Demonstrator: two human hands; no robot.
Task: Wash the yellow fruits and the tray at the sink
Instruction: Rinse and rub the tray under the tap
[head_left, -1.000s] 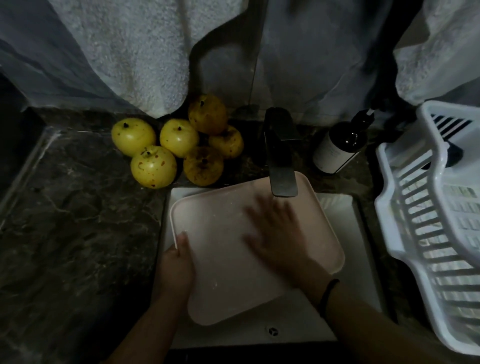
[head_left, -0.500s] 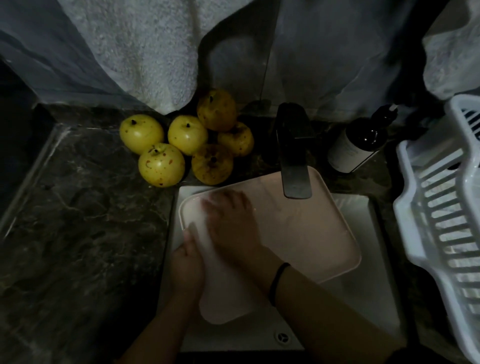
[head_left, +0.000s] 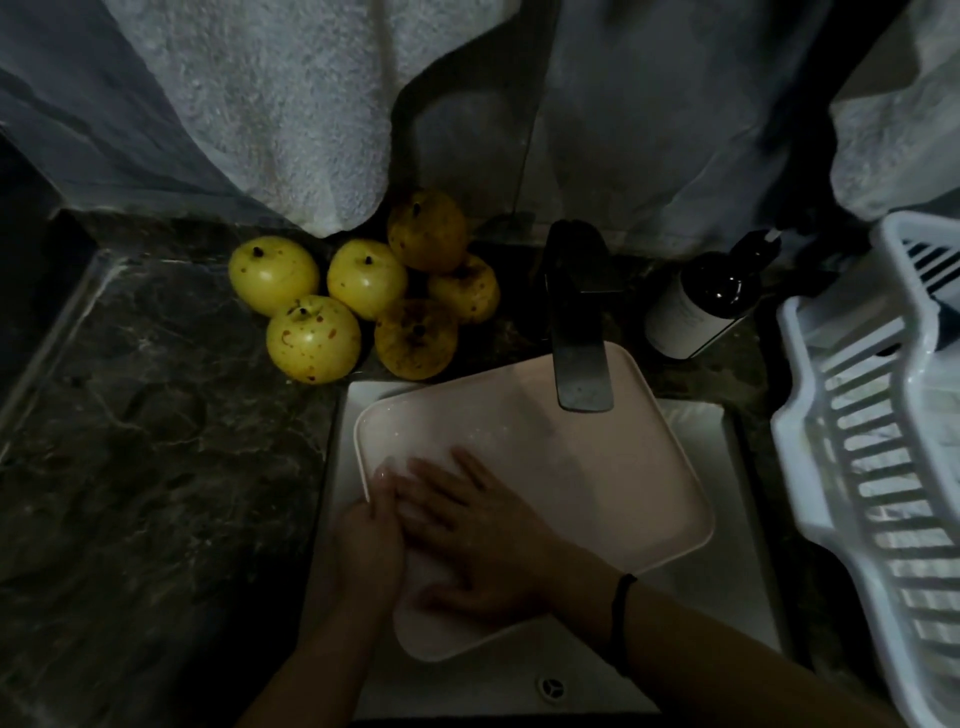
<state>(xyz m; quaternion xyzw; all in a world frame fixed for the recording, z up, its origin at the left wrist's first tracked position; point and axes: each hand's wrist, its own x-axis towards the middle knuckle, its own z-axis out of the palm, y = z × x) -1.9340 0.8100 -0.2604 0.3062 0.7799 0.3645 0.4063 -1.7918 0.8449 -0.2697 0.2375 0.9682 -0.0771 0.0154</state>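
This is looking like a home kitchen, dimly lit. The left hand (head_left: 369, 540) is making its grip on the edge of a pink tray (head_left: 597, 467) that is lying across a white sink (head_left: 467, 686) set into a dark marbled worktop (head_left: 156, 467). Just beyond the grip a dark tap (head_left: 579, 332) is reaching over the tray. Beyond the grip and to its left, six yellow fruits (head_left: 313, 338) are sitting in a heap on the worktop. Far to the right of the grip a white slatted dish rack (head_left: 857, 467) is standing, with a dark labelled pump bottle (head_left: 696, 306) between it and the tap. Pale towels (head_left: 285, 104) are hanging down behind the fruits.
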